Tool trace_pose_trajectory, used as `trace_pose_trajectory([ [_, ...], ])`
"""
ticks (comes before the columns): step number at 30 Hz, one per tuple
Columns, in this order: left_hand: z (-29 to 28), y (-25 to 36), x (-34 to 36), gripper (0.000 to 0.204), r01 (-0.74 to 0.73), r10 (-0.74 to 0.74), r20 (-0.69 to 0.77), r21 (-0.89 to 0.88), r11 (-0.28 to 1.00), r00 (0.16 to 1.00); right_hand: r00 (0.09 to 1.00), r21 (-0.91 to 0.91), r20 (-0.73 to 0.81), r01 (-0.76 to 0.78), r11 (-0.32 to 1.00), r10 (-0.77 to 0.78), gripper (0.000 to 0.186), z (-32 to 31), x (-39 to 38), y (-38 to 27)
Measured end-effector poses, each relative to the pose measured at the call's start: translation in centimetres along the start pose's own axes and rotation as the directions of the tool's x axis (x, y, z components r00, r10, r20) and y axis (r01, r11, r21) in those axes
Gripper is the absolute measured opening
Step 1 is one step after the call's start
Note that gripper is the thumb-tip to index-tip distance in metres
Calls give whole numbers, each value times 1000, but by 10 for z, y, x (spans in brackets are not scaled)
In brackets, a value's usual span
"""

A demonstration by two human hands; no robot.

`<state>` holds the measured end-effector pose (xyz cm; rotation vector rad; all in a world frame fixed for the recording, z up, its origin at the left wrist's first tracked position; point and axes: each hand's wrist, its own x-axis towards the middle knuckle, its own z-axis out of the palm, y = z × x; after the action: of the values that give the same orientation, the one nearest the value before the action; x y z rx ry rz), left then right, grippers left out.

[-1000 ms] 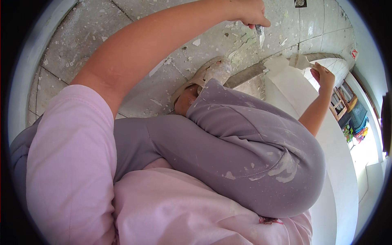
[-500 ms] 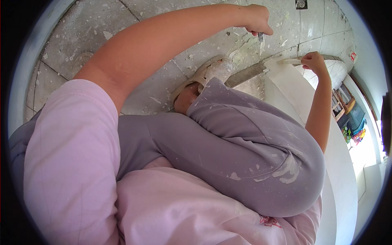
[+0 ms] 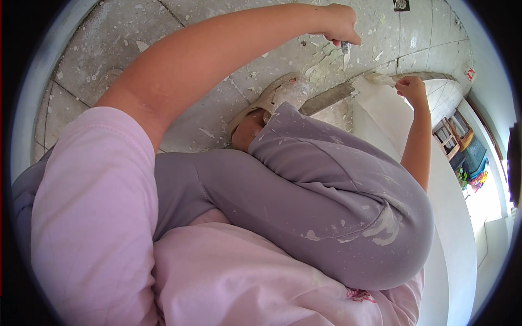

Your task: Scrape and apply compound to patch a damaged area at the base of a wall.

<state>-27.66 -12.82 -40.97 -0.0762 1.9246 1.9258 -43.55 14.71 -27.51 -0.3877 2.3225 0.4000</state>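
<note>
Moved slightly leftward since the frame half a second earlier: the right hand (image 3: 411,89), with its scraper now turned to show more of the blade. Two hands and two scrapers are seen, one scraper gripped in each. The left scraper (image 3: 346,53) is held blade downward above the tiled floor (image 3: 205,117), its grey handle mostly covered by the closed fingers of the left hand (image 3: 341,26). The right scraper (image 3: 381,80) is held at the edge of the white wall (image 3: 383,111); its handle is hidden by the closed fist, and contact between blade and edge cannot be told. One shoe (image 3: 285,92) is plainly shown, partly covered by the trousers (image 3: 304,185), which are marked with pale smears. One drain (image 3: 402,5) is cut off by the upper border. Numerous pale flakes are scattered over the floor, too small to be counted reliably.
</note>
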Motion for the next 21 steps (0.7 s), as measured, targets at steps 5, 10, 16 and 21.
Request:
trace_pose_trajectory([
  [5,-7,-4,-6,31,8,-8,-15,23,1000,1000,999,37,47,-16,999,14,14,-9,10,-10],
  [10,5,27,-13,32,295,-185,-284,418,859,941,986,13,143,-91,996,88,13,-41,3,-15],
  [16,-6,-11,0,32,-4,4,1,88,996,1000,993,16,113,-43,999,41,13,-59,-2,-37],
  [21,0,0,-1,33,4,-3,-13,41,999,1000,997,13,77,-9,1000,8,15,-39,8,-22],
])
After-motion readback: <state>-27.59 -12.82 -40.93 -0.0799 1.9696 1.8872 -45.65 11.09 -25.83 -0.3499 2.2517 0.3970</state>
